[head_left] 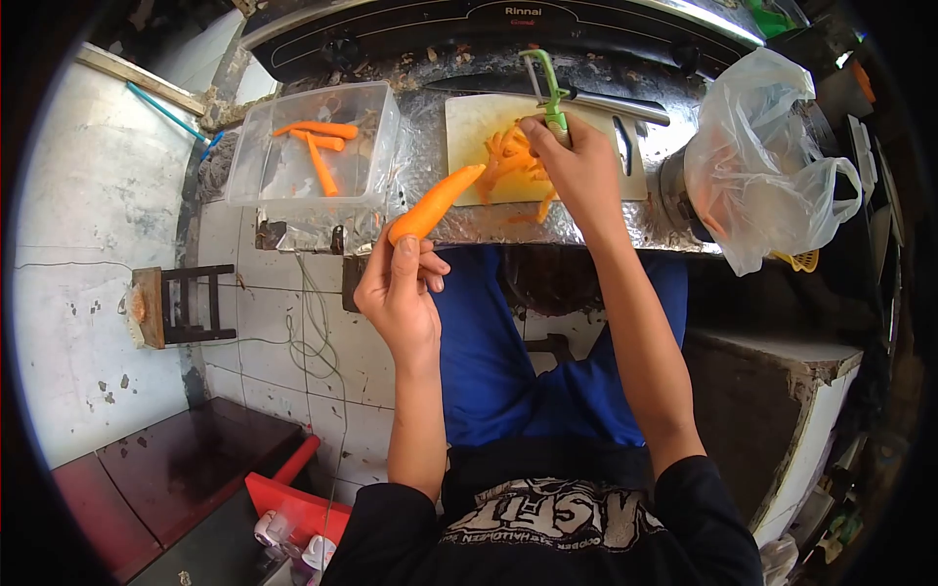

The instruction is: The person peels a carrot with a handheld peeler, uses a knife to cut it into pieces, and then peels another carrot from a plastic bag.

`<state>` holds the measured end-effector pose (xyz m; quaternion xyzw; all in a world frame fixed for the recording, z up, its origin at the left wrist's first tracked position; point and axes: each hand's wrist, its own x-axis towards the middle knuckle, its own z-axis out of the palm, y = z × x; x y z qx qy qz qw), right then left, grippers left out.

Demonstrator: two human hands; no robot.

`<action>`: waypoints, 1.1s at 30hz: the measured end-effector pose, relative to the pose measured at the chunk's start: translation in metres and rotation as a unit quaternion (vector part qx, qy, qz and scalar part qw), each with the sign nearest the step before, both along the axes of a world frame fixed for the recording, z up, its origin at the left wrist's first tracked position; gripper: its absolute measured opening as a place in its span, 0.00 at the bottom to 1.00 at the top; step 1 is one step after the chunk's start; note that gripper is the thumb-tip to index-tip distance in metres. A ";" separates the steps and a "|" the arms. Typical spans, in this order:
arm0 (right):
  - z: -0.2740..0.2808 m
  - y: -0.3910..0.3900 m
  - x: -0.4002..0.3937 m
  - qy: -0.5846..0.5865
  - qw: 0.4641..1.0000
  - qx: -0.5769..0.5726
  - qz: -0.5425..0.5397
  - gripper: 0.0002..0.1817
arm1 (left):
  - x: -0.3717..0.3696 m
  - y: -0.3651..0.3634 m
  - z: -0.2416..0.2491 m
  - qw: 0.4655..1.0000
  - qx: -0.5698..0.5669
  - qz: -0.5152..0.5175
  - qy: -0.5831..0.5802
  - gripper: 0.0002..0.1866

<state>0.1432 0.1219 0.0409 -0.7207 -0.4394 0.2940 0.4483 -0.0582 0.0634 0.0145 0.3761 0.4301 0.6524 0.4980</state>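
Note:
My left hand (403,283) is closed round the thick end of a carrot (435,205), its thin tip pointing up to the right. In my right hand (576,161) is a green peeler (552,93), gripped by its handle with the blade end upward, apart from the carrot. Below the peeler, orange peelings (510,156) lie heaped on a pale cutting board (469,122). To the left, a clear plastic container (376,146) holds several smooth orange carrots (320,166).
A knife (625,105) lies across the board's far edge. At the right hangs a translucent plastic bag (747,161). Behind the foil-covered counter (415,146) stands a black Rinnai stove (508,29). A small dark stool (195,305) is at the left.

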 end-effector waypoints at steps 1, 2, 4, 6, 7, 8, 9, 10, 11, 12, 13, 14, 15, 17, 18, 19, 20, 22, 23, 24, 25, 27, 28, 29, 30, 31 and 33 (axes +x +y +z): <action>0.006 -0.006 -0.002 0.074 0.995 0.045 0.057 0.18 | -0.002 0.000 0.001 1.000 -0.010 -0.016 -0.011 0.16; 0.011 -0.013 -0.004 0.148 0.979 0.089 0.112 0.19 | -0.004 0.001 0.002 0.999 -0.020 -0.034 -0.023 0.16; 0.022 -0.026 -0.005 0.086 0.980 0.063 0.167 0.20 | -0.003 0.001 0.005 0.998 -0.032 -0.055 -0.023 0.17; 0.030 -0.036 -0.006 -0.043 0.960 0.013 0.276 0.21 | -0.004 0.003 0.006 0.996 -0.040 -0.074 -0.024 0.17; 0.013 -0.039 -0.007 -0.022 0.962 0.057 0.264 0.20 | -0.004 0.004 0.005 0.994 -0.010 -0.105 -0.038 0.19; 0.009 -0.045 -0.009 -0.025 0.962 0.058 0.267 0.20 | -0.004 0.005 0.003 0.989 0.020 -0.136 -0.052 0.20; 0.007 -0.054 -0.014 0.128 0.966 -0.006 0.224 0.20 | -0.001 0.006 -0.002 0.989 0.022 -0.134 -0.055 0.20; 0.004 -0.064 -0.019 0.276 0.942 -0.070 0.175 0.20 | 0.005 0.009 -0.007 0.990 0.042 -0.135 -0.016 0.21; -0.007 -0.073 -0.027 0.332 0.928 -0.058 0.159 0.19 | 0.012 0.010 -0.009 0.989 0.061 -0.135 0.024 0.22; -0.017 -0.082 -0.037 0.389 0.909 -0.047 0.141 0.18 | 0.021 0.009 -0.010 0.987 0.057 -0.150 -0.003 0.21; -0.010 -0.089 -0.045 0.343 0.927 -0.063 0.140 0.18 | 0.025 0.007 -0.003 0.986 0.026 -0.166 0.003 0.21; -0.020 -0.094 -0.050 0.340 0.930 -0.059 0.129 0.18 | 0.028 0.006 0.005 0.983 -0.004 -0.182 0.010 0.21; -0.021 -0.098 -0.048 0.345 0.925 -0.068 0.142 0.18 | 0.030 0.006 0.006 0.983 -0.005 -0.184 0.009 0.21; -0.019 -0.102 -0.043 0.350 0.920 -0.081 0.154 0.18 | 0.034 0.008 0.006 0.984 -0.067 -0.166 -0.027 0.18; -0.016 -0.102 -0.040 0.322 0.937 -0.071 0.118 0.18 | 0.033 0.010 0.005 0.984 -0.067 -0.164 -0.029 0.18; -0.013 -0.100 -0.037 0.293 0.951 -0.060 0.083 0.18 | 0.030 0.013 0.003 0.982 -0.082 -0.166 -0.025 0.17; -0.017 -0.096 -0.028 0.200 0.973 -0.043 0.106 0.18 | 0.026 0.016 0.002 0.981 -0.099 -0.168 -0.023 0.16; -0.013 -0.087 -0.019 0.046 0.991 -0.026 0.125 0.13 | 0.015 0.026 -0.003 0.971 -0.137 -0.196 -0.008 0.15; -0.014 -0.079 -0.016 0.045 0.990 -0.026 0.128 0.13 | 0.011 0.030 -0.011 0.960 -0.140 -0.241 0.013 0.15; -0.017 -0.071 -0.013 -0.069 0.981 0.042 0.176 0.12 | 0.008 0.033 -0.018 0.946 -0.144 -0.287 0.035 0.15; -0.019 -0.065 -0.011 -0.181 0.952 0.111 0.220 0.11 | 0.008 0.035 -0.018 0.942 -0.175 -0.287 0.011 0.15; -0.023 -0.056 -0.015 -0.218 0.946 0.093 0.220 0.11 | 0.007 0.037 -0.021 0.941 -0.183 -0.284 -0.002 0.15; -0.025 -0.052 -0.017 -0.254 0.939 0.075 0.220 0.11 | 0.006 0.038 -0.024 0.940 -0.193 -0.280 -0.013 0.15; -0.026 -0.051 -0.019 -0.253 0.939 0.073 0.222 0.11 | 0.003 0.039 -0.027 0.940 -0.196 -0.278 -0.014 0.15; -0.027 -0.049 -0.020 -0.269 0.933 0.069 0.228 0.11 | -0.001 0.040 -0.029 0.937 -0.205 -0.281 -0.028 0.16; -0.028 -0.047 -0.021 -0.287 0.927 0.066 0.234 0.11 | -0.003 0.042 -0.031 0.933 -0.215 -0.284 -0.044 0.16; -0.030 -0.043 -0.023 -0.281 0.929 0.069 0.232 0.11 | -0.007 0.044 -0.033 0.931 -0.225 -0.286 -0.026 0.17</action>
